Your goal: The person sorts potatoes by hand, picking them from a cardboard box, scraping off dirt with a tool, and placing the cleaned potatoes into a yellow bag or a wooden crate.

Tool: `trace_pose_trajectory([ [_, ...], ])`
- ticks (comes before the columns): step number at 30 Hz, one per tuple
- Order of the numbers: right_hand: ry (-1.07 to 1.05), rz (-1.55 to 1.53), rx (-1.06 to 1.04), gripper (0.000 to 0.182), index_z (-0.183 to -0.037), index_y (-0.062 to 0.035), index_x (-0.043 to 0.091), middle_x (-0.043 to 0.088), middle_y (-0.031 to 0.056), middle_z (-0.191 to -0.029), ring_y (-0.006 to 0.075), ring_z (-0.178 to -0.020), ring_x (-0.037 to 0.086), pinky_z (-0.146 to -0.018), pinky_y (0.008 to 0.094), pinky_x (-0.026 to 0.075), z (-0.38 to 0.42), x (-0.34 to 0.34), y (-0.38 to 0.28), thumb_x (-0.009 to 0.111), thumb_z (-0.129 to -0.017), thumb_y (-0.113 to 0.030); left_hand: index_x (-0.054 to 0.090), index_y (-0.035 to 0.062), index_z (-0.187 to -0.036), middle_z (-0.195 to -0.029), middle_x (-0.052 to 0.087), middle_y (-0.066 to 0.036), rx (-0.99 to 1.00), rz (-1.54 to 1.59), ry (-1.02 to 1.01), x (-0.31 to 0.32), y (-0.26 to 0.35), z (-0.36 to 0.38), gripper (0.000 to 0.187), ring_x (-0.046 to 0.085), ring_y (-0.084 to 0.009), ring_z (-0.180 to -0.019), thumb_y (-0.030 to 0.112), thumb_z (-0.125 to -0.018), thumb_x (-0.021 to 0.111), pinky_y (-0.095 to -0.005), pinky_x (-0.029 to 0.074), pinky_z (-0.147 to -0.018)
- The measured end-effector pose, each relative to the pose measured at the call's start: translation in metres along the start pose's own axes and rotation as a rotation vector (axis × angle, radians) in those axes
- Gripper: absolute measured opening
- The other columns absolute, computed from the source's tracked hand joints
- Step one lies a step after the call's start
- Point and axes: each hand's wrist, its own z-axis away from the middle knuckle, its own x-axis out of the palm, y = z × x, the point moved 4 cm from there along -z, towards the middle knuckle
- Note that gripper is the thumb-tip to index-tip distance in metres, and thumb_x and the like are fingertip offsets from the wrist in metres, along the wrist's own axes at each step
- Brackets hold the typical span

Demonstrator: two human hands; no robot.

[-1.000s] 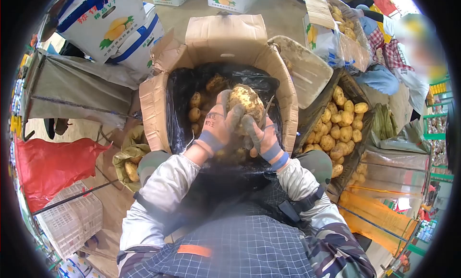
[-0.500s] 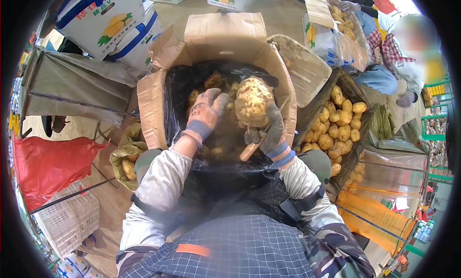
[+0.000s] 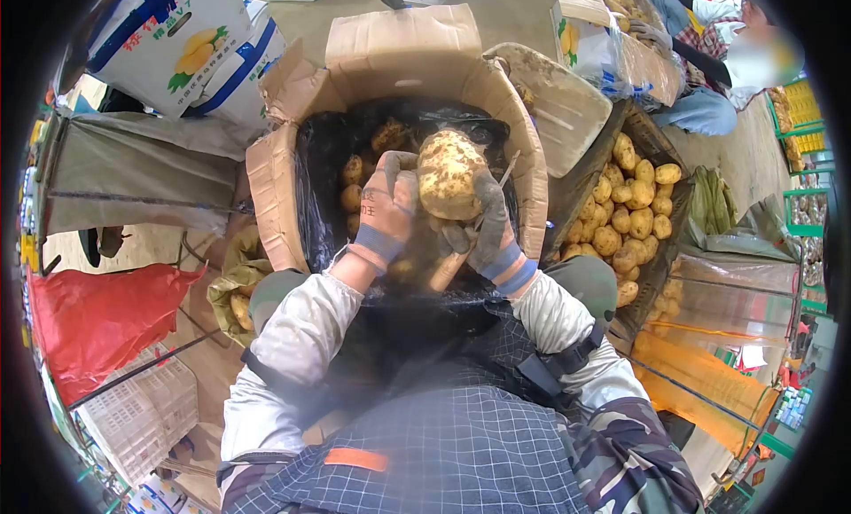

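A large, dirt-spotted potato (image 3: 450,172) is held over an open cardboard box (image 3: 390,44) lined with black plastic. My left hand (image 3: 387,204), in a grey and orange work glove, is closed with its fingertips against the potato's left side. On the other side, my right hand (image 3: 493,221), also gloved, grips the potato's lower right. A tool's wooden handle (image 3: 448,271) is tucked in that same palm, and a thin end shows past the fingers; its kind is unclear. More potatoes (image 3: 352,170) lie inside the box, partly hidden by my hands.
At right stands a dark crate of potatoes (image 3: 634,217), beside a dirty plastic tub (image 3: 563,106). White printed cartons (image 3: 191,53) are stacked at upper left. A sack (image 3: 235,283) holds potatoes near my left knee. Another person (image 3: 700,106) sits at upper right by a filled carton.
My left hand has come right from over the box to the potato's side. The potato has shifted slightly left and turned, showing a cleaner face. The other person's arm has moved.
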Motion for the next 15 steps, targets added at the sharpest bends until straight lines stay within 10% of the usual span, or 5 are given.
trace_pose_trajectory([
  [4, 0.132, 0.156, -0.234, 0.042, -0.124, -0.008, 0.059, 0.064, 0.0076, -0.1, 0.0154, -0.081, 0.059, -0.07, 0.0317, 0.051, -0.014, -0.005, 0.0, 0.061, -0.1, -0.042, 0.052, 0.0007, -0.132, -0.111, 0.066, -0.014, -0.283, 0.316, -0.1, 0.006, -0.005, -0.001, 0.049, 0.062, -0.0213, -0.104, 0.039, -0.101, 0.059, -0.0353, 0.05, -0.09],
  [8, 0.26, 0.122, -0.228, 0.053, -0.137, -0.0044, 0.052, 0.059, 0.0081, -0.126, 0.0151, -0.112, 0.056, -0.094, 0.0297, 0.047, -0.014, -0.025, 0.017, 0.069, -0.097, -0.035, 0.049, -0.0013, -0.14, -0.117, 0.064, -0.013, -0.112, 0.063, -0.181, 0.022, 0.007, 0.007, 0.053, 0.059, -0.0175, -0.106, 0.035, -0.102, 0.056, -0.03, 0.049, -0.091],
  [15, 0.255, 0.094, -0.25, 0.055, -0.125, -0.0024, 0.055, 0.065, 0.0113, -0.092, 0.0175, -0.049, 0.058, -0.044, 0.0306, 0.046, -0.016, -0.021, 0.006, 0.063, -0.096, -0.048, 0.044, -0.0029, -0.143, -0.129, 0.06, -0.021, 0.091, 0.145, -0.203, 0.015, 0.005, 0.004, 0.056, 0.058, -0.026, -0.117, 0.029, -0.1, 0.061, -0.0375, 0.045, -0.103],
])
